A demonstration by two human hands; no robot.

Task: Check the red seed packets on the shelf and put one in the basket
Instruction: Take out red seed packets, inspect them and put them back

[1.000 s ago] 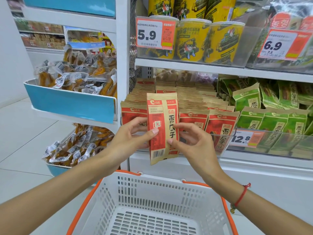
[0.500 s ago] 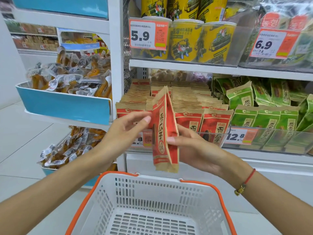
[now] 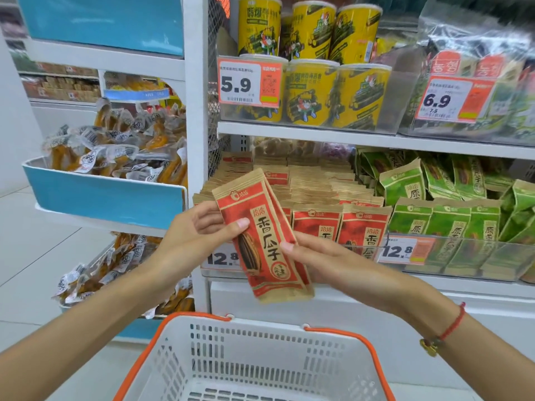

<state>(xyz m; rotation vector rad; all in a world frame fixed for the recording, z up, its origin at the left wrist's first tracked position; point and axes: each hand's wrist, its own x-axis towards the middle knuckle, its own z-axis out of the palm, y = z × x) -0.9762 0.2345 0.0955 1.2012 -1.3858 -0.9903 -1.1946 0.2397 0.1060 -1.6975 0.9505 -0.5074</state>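
Both hands meet on one red packet (image 3: 265, 235), held in the air in front of the shelf (image 3: 376, 138) and above the basket (image 3: 249, 357). The left hand (image 3: 194, 235) grips its left edge, thumb laid across the printed front and fingers curled behind. The right hand (image 3: 324, 264) pinches the right edge lower down, thumb tip on the front and the other fingers behind the pack (they are hidden there). The packet faces the camera, tilted with its top leaning left, so its kraft-brown top strip sits near the left fingers and its bottom strip hangs just above the basket rim without touching it.

Behind it, more red packets (image 3: 338, 224) stand in rows on the lower shelf, behind a clear front lip with a 12.8 tag (image 3: 402, 251). Green packets (image 3: 451, 221) fill the same shelf to the right. On the shelf above stand yellow tubs (image 3: 312, 91) with a 5.9 tag (image 3: 249, 82), and bagged snacks with a 6.9 tag (image 3: 451, 99). To the left, a blue bin (image 3: 107, 198) holds clear-wrapped snacks. The basket is white with orange handles, and nothing shows inside it. A red cord (image 3: 451, 325) circles the right wrist.
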